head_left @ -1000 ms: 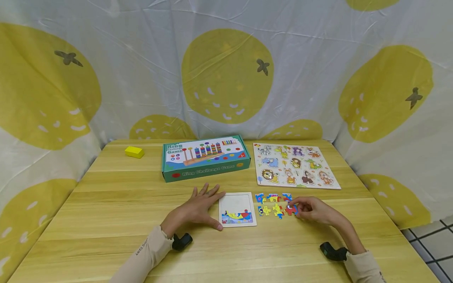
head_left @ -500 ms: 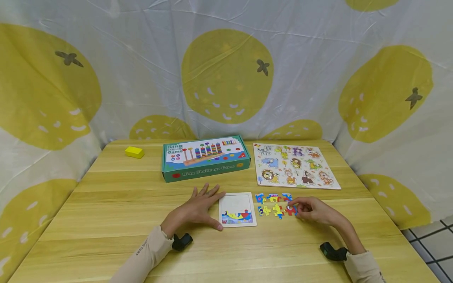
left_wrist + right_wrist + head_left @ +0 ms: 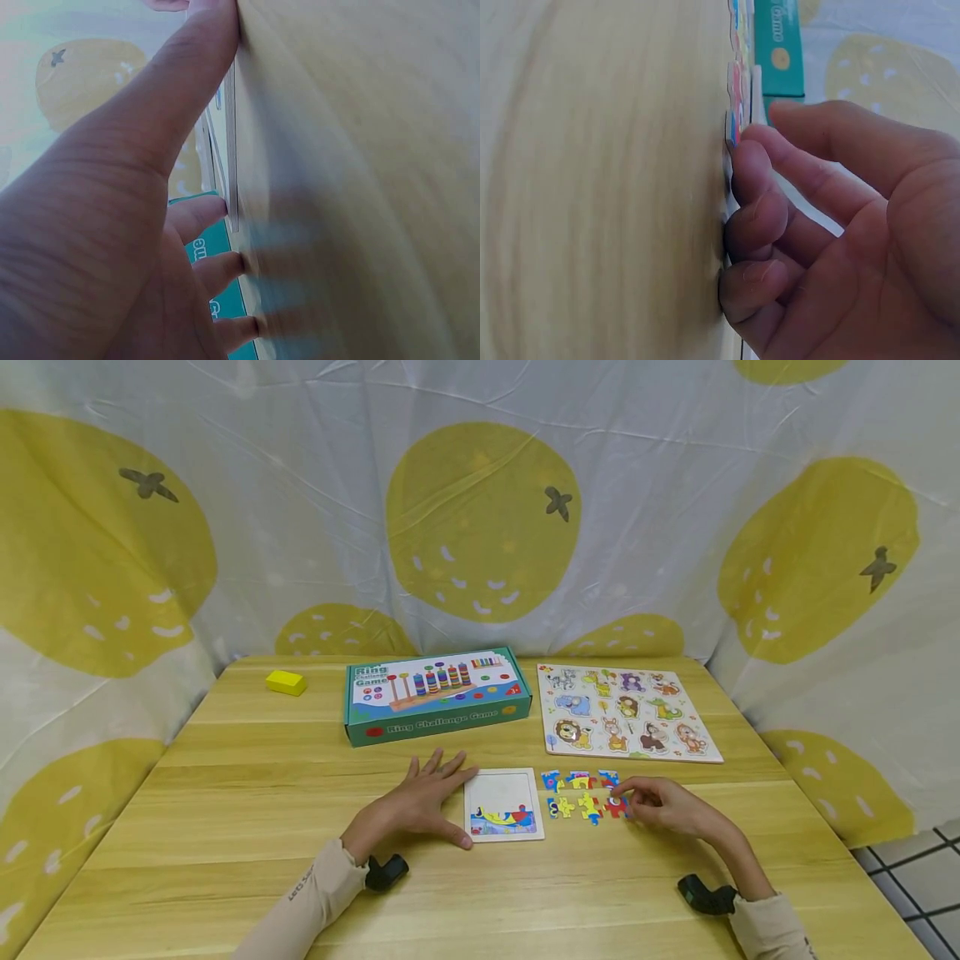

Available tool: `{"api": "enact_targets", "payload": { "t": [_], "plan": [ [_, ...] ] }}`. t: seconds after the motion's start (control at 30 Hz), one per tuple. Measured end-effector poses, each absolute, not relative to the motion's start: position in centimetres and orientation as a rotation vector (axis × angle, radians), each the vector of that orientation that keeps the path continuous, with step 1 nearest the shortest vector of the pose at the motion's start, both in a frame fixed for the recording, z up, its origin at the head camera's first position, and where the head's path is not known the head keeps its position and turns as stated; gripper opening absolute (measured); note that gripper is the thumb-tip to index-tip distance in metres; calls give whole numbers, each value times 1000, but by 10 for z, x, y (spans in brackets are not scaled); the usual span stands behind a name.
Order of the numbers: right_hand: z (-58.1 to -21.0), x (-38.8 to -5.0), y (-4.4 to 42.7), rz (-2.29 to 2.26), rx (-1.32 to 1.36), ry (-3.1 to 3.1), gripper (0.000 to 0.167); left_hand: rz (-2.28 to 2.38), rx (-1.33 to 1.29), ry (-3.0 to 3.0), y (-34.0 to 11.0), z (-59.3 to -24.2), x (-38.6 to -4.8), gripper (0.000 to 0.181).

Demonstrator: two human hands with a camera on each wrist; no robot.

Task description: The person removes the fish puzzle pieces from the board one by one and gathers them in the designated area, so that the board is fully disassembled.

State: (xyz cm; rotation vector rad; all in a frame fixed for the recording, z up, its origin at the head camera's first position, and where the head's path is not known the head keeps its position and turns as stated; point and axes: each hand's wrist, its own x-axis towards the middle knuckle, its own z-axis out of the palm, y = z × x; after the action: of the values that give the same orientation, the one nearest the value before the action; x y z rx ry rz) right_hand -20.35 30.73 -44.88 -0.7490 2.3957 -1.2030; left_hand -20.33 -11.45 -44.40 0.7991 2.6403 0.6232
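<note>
My left hand (image 3: 418, 802) lies spread on the table, its thumb at the lower left corner of the square puzzle tray (image 3: 503, 838) and a fingertip at the upper left corner. Along the tray's bottom sits a picture strip of yellow, red and blue pieces (image 3: 502, 818). Right of the tray lie several loose jigsaw pieces in two rows, among them a yellow piece (image 3: 588, 807). My right hand (image 3: 663, 806) rests by the red piece (image 3: 615, 807) at the right end, fingers bent. In the right wrist view, thumb and forefinger of the hand (image 3: 847, 217) stand apart beside a piece (image 3: 732, 129).
A green Ring Challenge Game box (image 3: 438, 714) lies behind the tray. To its right is a flat board with animal pictures (image 3: 628, 747). A yellow block (image 3: 286, 682) sits at the back left. Patterned cloth (image 3: 300, 527) hangs behind and beside the table.
</note>
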Motion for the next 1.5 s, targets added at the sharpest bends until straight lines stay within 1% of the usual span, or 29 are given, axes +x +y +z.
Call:
{"api": "enact_targets", "payload": {
  "t": [0.17, 0.33, 0.53, 0.7, 0.8, 0.97, 1.2, 1.5],
  "plan": [
    [-444, -203, 297, -1159, -727, 2479, 21, 627, 793, 2638, -115, -444, -203, 105],
    [-437, -205, 275, -1136, -735, 2554, 19, 631, 792, 2639, -115, -445, -203, 105],
    [-433, -210, 240, -1099, -842, 2565, 20, 635, 788, 2639, -115, -444, -202, 105],
    [-433, -214, 208, -1057, -973, 2538, 27, 632, 782, 2642, -115, -445, -201, 105],
    [-433, -216, 190, -1033, -999, 2518, 32, 632, 779, 2640, -114, -444, -201, 105],
    [-433, -217, 167, -990, -1028, 2479, 36, 621, 779, 2644, -113, -444, -202, 106],
    [-436, -217, 149, -923, -1071, 2440, 38, 592, 787, 2652, -113, -444, -202, 106],
    [-438, -218, 140, -792, -1150, 2442, 35, 592, 791, 2651, -114, -445, -203, 106]
  ]
}}
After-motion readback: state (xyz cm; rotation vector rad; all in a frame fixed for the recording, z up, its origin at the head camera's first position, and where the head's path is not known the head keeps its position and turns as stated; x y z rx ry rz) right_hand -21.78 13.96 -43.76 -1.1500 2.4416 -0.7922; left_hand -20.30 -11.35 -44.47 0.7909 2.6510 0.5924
